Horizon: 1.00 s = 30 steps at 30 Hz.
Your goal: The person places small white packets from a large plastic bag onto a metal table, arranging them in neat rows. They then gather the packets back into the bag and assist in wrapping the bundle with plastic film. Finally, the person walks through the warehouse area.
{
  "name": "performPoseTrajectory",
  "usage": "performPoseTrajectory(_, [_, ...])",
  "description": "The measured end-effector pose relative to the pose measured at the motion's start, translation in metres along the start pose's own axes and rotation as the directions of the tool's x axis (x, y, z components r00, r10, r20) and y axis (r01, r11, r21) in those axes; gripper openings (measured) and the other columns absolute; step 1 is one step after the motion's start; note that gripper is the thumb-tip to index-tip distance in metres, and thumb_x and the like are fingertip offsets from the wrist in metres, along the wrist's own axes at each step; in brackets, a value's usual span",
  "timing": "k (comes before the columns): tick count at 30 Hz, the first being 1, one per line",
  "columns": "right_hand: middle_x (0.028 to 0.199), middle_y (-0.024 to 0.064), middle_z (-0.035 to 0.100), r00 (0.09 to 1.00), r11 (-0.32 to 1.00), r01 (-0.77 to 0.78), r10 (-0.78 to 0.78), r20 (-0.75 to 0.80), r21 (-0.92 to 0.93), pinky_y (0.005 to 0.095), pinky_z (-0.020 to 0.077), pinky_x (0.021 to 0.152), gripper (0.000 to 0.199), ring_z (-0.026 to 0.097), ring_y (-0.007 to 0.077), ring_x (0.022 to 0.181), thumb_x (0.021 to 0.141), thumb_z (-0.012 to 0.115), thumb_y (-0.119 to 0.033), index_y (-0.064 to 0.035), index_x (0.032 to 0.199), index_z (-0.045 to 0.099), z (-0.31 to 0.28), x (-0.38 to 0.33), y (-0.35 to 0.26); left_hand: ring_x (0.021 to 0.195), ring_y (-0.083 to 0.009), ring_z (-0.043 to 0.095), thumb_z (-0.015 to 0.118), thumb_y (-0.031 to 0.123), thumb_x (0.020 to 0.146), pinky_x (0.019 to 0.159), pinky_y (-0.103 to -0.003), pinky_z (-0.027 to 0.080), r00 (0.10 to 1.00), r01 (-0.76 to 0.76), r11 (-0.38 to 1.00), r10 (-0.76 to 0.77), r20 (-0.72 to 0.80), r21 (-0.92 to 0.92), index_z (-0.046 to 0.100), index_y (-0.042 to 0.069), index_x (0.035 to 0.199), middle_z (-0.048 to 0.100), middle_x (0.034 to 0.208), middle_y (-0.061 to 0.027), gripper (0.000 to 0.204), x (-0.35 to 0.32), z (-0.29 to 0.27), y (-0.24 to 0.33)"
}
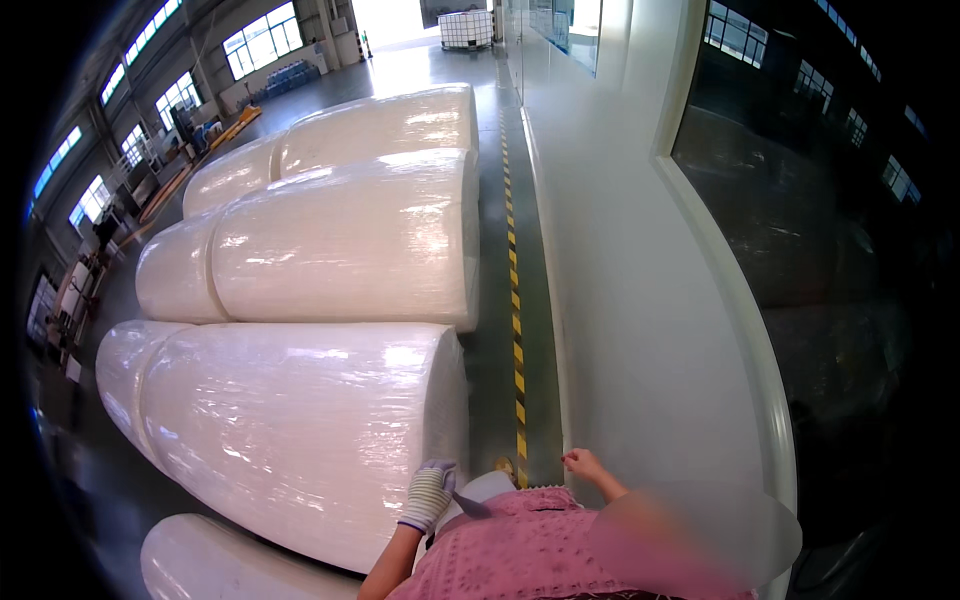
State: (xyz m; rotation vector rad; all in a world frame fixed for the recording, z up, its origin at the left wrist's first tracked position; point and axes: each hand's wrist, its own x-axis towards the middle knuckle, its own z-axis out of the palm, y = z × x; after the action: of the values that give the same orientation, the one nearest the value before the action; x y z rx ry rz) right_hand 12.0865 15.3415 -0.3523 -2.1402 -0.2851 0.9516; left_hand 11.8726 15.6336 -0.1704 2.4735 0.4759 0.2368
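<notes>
While a small grey blade (470,505) is gripped in the gloved left hand (429,495), just beside the end face of the nearest wrapped white roll (300,430), the bare right hand (581,464) is held loosely curled and empty near the white wall (620,300). No cut in the film can be seen, so the unwrapping is judged barely begun. Four rows of rolls are counted, seven rolls in all, as far as can be told.

Wrapped rolls (330,240) lying in a row on the floor (495,370), left of a striped line (517,330); wall (620,300) right; window (790,220) beyond.
</notes>
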Motion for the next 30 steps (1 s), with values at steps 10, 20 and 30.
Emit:
performPoseTrajectory(10, [0.076, 0.0064, 0.065, 0.935, 0.917, -0.136, 0.244, -0.259, 0.376, 0.0257, 0.0492, 0.059, 0.02, 0.061, 0.011, 0.067, 0.082, 0.057, -0.014, 0.0007, 0.094, 0.063, -0.145, 0.249, -0.095, 0.092, -0.0305, 0.056, 0.056, 0.018, 0.08, 0.083, -0.041, 0.043, 0.837, -0.479, 0.87, 0.414, 0.357, 0.113, 0.057, 0.007, 0.101, 0.059, 0.093, -0.0127, 0.024, 0.493, 0.0, 0.061])
performPoseTrajectory(20, [0.075, 0.0061, 0.064, 0.995, 0.973, 0.083, -0.068, -0.074, 0.214, 0.0282, 0.0486, 0.06, 0.021, 0.06, 0.0131, 0.065, 0.082, 0.055, -0.016, 0.0004, 0.093, 0.062, -0.31, 0.631, -0.363, 0.085, -0.0315, 0.06, 0.052, 0.022, 0.083, 0.077, -0.041, 0.047, 0.892, -0.104, 0.942, -0.055, 0.449, 0.32, 0.061, 0.011, 0.103, 0.063, 0.09, -0.0151, 0.024, 0.769, -0.003, -0.068])
performPoseTrajectory(30, [0.077, 0.0049, 0.063, 1.0, 0.979, 0.019, -0.019, -0.001, 0.204, 0.0273, 0.0478, 0.06, 0.02, 0.059, 0.012, 0.066, 0.082, 0.056, -0.016, -0.0005, 0.094, 0.061, -0.44, 0.963, -0.498, 0.093, -0.0348, 0.058, 0.049, 0.019, 0.084, 0.082, -0.041, 0.045, 0.904, -0.053, 0.997, 0.073, 0.421, -0.06, 0.062, 0.006, 0.102, 0.062, 0.098, -0.0192, 0.026, 1.168, 0.013, -0.114])
